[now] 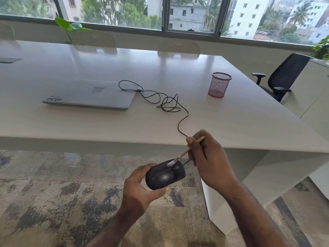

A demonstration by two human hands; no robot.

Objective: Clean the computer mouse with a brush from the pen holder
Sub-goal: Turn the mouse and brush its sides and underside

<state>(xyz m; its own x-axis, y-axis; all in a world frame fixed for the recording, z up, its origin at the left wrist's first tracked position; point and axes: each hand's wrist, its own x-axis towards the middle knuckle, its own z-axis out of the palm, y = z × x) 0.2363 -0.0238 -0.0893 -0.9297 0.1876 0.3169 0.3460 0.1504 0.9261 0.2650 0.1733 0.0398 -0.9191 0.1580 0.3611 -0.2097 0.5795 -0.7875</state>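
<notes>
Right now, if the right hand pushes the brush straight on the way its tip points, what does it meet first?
The right hand aims the brush down-left; its bristles look already on the black mouse, near the wheel, held by the left hand. Contact depth is unclear.

Blk mouse [164, 176], pink mesh holder [219, 84] (brush [185, 152] tip pink too).

Beyond both grips, the white table [222, 122] lies bare along its near edge. A looping black cable [167, 102] crosses the middle. Left of it sits a closed silver laptop [89, 97]; to the right a pink mesh pen holder [219, 84] stands alone with open surface around it.
</notes>
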